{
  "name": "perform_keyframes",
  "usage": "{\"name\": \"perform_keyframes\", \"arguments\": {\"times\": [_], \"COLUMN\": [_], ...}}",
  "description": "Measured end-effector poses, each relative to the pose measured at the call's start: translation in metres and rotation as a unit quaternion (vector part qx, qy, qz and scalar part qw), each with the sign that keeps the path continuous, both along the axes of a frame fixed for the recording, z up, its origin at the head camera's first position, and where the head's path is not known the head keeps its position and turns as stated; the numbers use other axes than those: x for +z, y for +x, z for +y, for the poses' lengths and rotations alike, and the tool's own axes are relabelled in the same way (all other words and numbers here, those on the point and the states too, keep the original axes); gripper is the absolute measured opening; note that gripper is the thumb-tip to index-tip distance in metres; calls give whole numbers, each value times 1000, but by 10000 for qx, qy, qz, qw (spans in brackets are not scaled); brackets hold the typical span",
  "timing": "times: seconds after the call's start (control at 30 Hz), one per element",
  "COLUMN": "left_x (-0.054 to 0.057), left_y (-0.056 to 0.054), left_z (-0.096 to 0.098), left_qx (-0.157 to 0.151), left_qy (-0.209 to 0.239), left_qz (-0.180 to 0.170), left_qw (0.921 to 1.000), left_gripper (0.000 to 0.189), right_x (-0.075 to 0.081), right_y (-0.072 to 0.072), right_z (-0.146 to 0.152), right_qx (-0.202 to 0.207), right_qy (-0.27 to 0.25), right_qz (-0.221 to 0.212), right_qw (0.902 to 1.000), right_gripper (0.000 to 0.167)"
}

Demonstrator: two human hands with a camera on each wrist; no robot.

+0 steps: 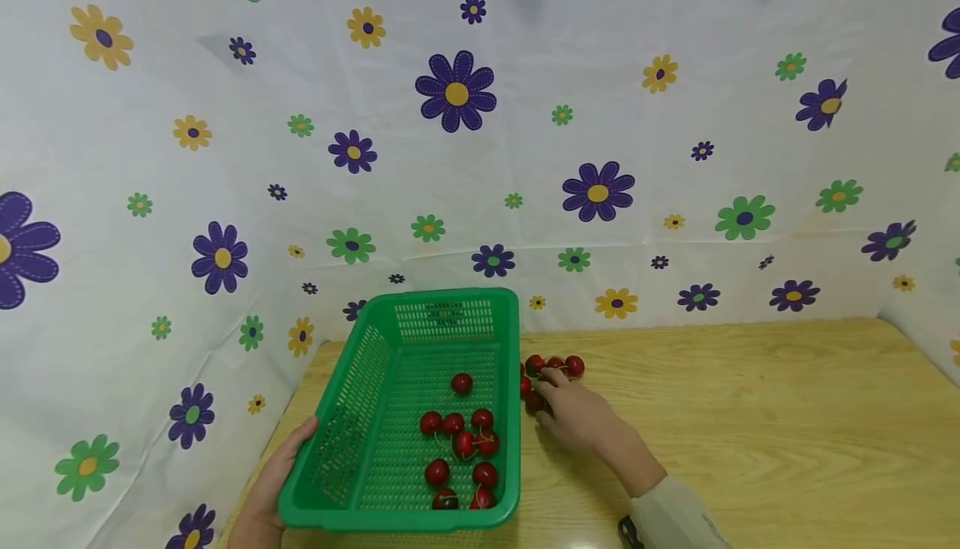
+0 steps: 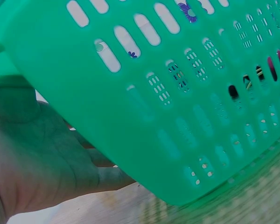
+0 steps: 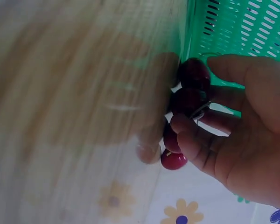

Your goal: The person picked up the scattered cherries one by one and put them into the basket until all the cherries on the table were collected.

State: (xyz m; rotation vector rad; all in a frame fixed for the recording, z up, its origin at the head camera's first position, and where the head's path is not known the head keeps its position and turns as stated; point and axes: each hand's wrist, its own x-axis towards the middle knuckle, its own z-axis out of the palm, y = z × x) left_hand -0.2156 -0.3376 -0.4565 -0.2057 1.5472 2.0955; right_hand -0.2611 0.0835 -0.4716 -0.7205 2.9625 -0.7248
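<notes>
A green plastic basket (image 1: 512,416) with slotted sides stands on the table, with several dark red cherries (image 1: 464,446) inside, mostly toward its near right. My left hand (image 1: 272,482) holds the basket's left side near the front corner. In the left wrist view its thumb hooks over the rim and its fingers (image 2: 113,177) lie against the outer wall. Just right of the basket, my right hand (image 1: 581,417) reaches over a cluster of loose cherries (image 1: 574,366). Its fingers and thumb are bent and spread about these cherries (image 3: 189,100), touching some; the hand partly hides them.
The wooden table (image 1: 742,424) extends to the right of my right hand. A white cloth (image 1: 660,141) with printed flowers hangs behind the table and along both sides. The basket stands close to the cloth at the back.
</notes>
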Motion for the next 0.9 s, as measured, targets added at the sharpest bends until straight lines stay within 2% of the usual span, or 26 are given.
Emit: {"name": "perform_keyframes", "arguments": {"times": [0.2, 0.33, 0.47, 0.67, 0.8, 0.9], "left_x": [0, 1, 1, 0, 0, 0], "left_y": [1, 0, 0, 1, 1, 1], "left_z": [1, 2, 1, 0, -1, -1], "left_qx": [-165, -81, -119, -251, -179, -100], "left_qy": [240, 138, 159, 386, 317, 240], "left_qz": [39, 4, 73, 118, 142, 162], "left_qw": [9996, 9999, 9998, 9989, 9992, 9995], "left_gripper": [37, 37, 35, 37, 36, 34], "right_x": [-3, -2, 1, 4, 8, 11], "right_y": [-6, -6, -4, 1, 5, 8], "right_z": [-2, -2, -1, 0, 1, 1], "right_qx": [-110, -184, -189, -362, -506, -617], "right_qy": [127, 101, 18, -314, -625, -861], "right_qz": [146, 144, 268, 289, 179, 60], "right_qw": [9998, 9997, 9995, 9984, 9966, 9944], "right_gripper": [40, 39, 37, 34, 30, 34]}}
